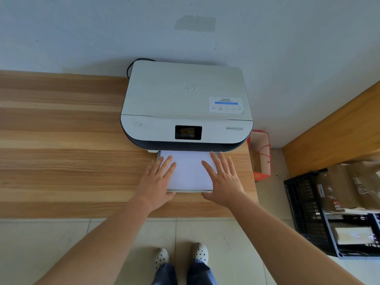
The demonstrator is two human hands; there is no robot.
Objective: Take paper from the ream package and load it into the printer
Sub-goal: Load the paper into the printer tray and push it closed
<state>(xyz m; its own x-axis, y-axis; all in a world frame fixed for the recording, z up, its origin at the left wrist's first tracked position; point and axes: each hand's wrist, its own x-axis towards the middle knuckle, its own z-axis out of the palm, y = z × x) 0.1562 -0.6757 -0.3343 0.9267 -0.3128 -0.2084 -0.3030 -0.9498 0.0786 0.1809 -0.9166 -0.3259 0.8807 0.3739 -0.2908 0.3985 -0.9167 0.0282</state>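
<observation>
The paper stack (190, 171) lies in the tray at the printer's (186, 103) six o'clock, left hand (157, 178) and right hand (223, 178) flat on it, fingers spread, gripping nothing; light, floppy, slippery sheets are probably best pushed by the near edge.

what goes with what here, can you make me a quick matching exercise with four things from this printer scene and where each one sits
Things:
1. paper stack
2. black crate
3. red-handled bag
4. black cable

Places:
A. behind the printer's back left corner
B. on the floor at far right
C. in the tray at the printer's front, under both hands
D. on the floor just past the desk's right end

Pairs: 1-C, 2-B, 3-D, 4-A
</observation>
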